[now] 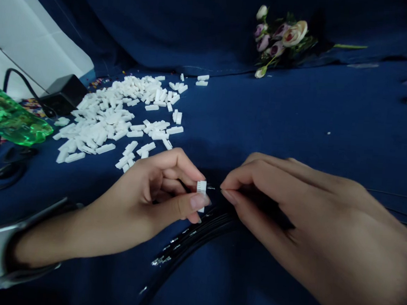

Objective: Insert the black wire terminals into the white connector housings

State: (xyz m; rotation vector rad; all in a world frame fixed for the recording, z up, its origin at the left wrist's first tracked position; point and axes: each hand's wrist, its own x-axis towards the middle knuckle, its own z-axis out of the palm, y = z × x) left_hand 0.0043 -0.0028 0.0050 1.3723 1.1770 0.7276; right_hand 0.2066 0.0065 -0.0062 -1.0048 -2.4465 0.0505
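Observation:
Between the thumb and fingers of my left hand (161, 191) is a small white connector (201, 187), its slotted side showing. My right hand (283, 210) pinches a thin black wire; the wire's metal tip (211, 188) sticks out from the fingertips toward the connector, with a small gap between them. Most of that wire is hidden by my right hand. Under both hands runs a bundle of black wires (197, 232) with shiny metal ends at its lower left.
Many white connectors (102, 121) lie piled at the left. Beyond them are a black box (65, 93) and a green bottle (16, 119). Artificial flowers (281, 39) lie at the back on the dark blue cloth (249, 109).

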